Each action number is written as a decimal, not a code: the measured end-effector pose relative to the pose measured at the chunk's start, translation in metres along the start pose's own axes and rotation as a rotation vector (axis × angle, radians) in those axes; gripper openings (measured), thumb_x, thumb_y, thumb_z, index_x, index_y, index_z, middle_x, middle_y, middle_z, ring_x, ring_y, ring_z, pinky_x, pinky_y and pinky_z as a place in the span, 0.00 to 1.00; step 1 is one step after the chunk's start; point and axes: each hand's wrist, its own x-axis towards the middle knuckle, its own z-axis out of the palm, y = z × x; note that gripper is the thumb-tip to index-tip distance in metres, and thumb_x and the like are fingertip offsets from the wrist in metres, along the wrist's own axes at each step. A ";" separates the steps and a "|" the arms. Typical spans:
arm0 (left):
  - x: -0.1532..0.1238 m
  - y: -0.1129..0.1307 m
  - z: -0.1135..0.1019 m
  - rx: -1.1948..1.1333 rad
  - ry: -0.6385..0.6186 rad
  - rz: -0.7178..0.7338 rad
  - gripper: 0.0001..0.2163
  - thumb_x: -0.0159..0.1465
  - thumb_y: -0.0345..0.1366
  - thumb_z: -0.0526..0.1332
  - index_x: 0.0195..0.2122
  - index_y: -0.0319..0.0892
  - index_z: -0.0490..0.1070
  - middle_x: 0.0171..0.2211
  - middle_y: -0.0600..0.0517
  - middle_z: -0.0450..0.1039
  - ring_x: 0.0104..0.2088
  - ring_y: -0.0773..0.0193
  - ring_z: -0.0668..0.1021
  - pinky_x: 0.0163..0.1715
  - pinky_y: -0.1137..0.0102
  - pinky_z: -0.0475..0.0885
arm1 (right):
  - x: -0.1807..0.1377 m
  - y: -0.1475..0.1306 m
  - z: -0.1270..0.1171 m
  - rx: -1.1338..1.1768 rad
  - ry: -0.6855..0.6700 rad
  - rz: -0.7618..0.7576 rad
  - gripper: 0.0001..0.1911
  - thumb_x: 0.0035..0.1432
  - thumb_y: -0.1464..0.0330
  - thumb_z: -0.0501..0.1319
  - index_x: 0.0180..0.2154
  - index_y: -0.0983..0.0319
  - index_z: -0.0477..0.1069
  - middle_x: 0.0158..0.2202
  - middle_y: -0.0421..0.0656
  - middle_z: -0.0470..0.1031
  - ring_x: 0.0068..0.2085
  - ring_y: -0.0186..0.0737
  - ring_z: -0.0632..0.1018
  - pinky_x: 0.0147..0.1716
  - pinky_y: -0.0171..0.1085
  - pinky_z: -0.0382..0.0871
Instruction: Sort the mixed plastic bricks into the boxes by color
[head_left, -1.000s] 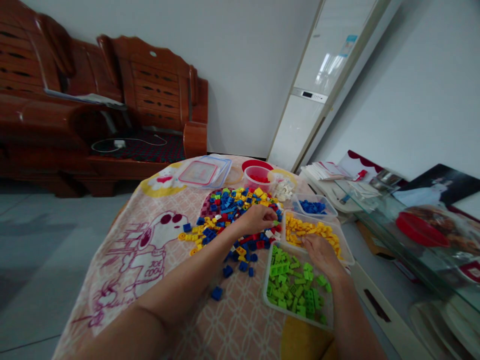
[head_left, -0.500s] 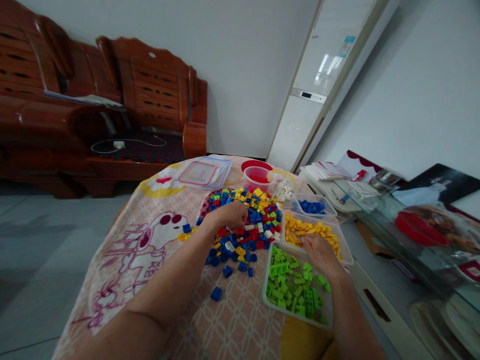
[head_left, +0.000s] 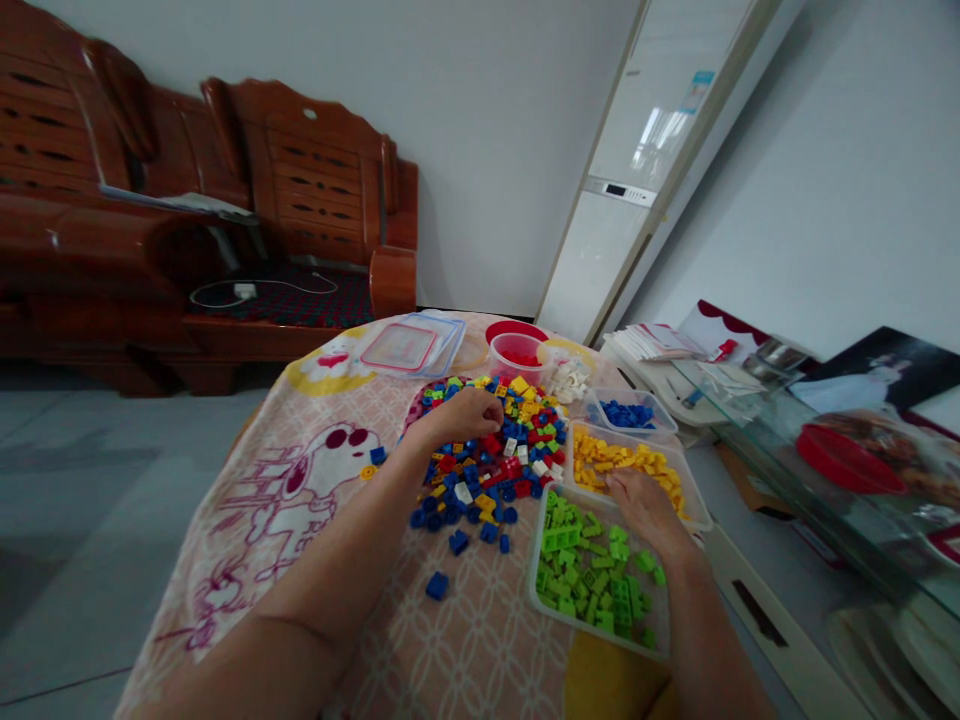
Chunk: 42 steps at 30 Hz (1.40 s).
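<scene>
My left hand (head_left: pixel 474 412) is over the far part of a mixed pile of toy building bricks (head_left: pixel 457 490), its fingers curled together. What it holds, if anything, is hidden. My right hand (head_left: pixel 643 500) is at the near side of a clear box of yellow bricks (head_left: pixel 622 458), beside the box of green bricks (head_left: pixel 585 570). Its fingertips are drawn together low among the yellow bricks, and I cannot make out anything between them. Loose blue bricks (head_left: pixel 437 586) lie on the cloth nearer to me.
Behind the yellow box stands a box of blue bricks (head_left: pixel 628 414). White bricks (head_left: pixel 568 382) and a round tub of red bricks (head_left: pixel 517 357) are farther back. Clear lids (head_left: pixel 401 346) lie at the far left. A glass shelf (head_left: pixel 810 500) borders the table's right side.
My left hand has lifted slightly away from the pile, its fingers turning right. My right hand has stayed at the yellow box. The whole view has shifted a little.
</scene>
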 end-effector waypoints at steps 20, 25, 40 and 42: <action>-0.161 0.067 0.019 0.012 -0.536 0.322 0.17 0.58 0.29 0.62 0.48 0.50 0.73 0.44 0.49 0.75 0.43 0.59 0.76 0.41 0.70 0.69 | 0.006 0.007 0.007 -0.024 -0.001 0.013 0.20 0.65 0.68 0.45 0.31 0.64 0.73 0.35 0.48 0.77 0.38 0.39 0.75 0.39 0.34 0.60; -0.136 0.050 0.052 0.283 -0.274 0.220 0.21 0.60 0.21 0.53 0.50 0.49 0.71 0.43 0.48 0.71 0.41 0.60 0.74 0.39 0.71 0.69 | 0.005 0.006 0.006 -0.019 0.005 0.013 0.20 0.65 0.67 0.45 0.31 0.64 0.73 0.34 0.48 0.77 0.37 0.39 0.75 0.38 0.34 0.60; -0.008 0.012 0.027 0.199 0.130 0.191 0.11 0.60 0.25 0.55 0.37 0.40 0.77 0.41 0.46 0.71 0.44 0.62 0.74 0.46 0.71 0.68 | 0.002 0.000 0.001 -0.021 -0.004 -0.004 0.21 0.65 0.66 0.45 0.31 0.64 0.75 0.35 0.48 0.78 0.36 0.39 0.75 0.37 0.34 0.60; 0.003 0.011 0.017 0.190 0.176 0.135 0.11 0.58 0.25 0.56 0.38 0.39 0.77 0.39 0.47 0.74 0.42 0.61 0.75 0.46 0.70 0.68 | 0.002 0.000 0.001 -0.029 -0.005 -0.003 0.21 0.65 0.67 0.45 0.31 0.63 0.74 0.34 0.48 0.77 0.36 0.39 0.75 0.37 0.34 0.60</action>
